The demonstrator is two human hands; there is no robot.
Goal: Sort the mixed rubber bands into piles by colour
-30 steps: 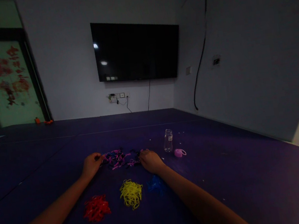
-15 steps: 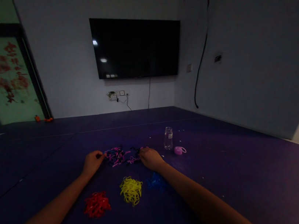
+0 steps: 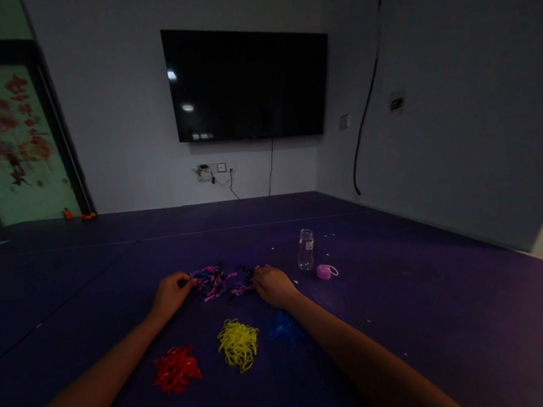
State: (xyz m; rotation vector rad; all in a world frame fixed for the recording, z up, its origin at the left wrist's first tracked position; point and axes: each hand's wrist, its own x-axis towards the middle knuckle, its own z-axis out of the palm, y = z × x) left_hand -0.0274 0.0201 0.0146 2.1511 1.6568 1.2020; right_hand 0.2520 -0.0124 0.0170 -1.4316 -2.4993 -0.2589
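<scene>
A mixed pile of pink, black and dark blue rubber bands point(image 3: 213, 282) lies between my hands on the purple surface. My left hand point(image 3: 171, 293) touches the pile's left edge, thumb and forefinger curled together; what is between the tips is too small to make out. At the pile's right side, my right hand point(image 3: 273, 285) is bent over some black and pink bands, its fingertips mostly hidden behind the hand. Closer to me are a red heap of bands point(image 3: 176, 370), a yellow heap point(image 3: 239, 345) and a blue heap point(image 3: 283, 327), the last partly beside my right forearm.
A clear bottle point(image 3: 305, 250) without its lid stands right of my right hand. Its pink lid point(image 3: 326, 271) with a loop lies beside it. White scraps dot the purple surface point(image 3: 441, 301). A television point(image 3: 249, 82) hangs on the far wall.
Both hands stay in nearly the same place, with only slight finger movement at the mixed pile. The heaps, bottle and lid have not moved.
</scene>
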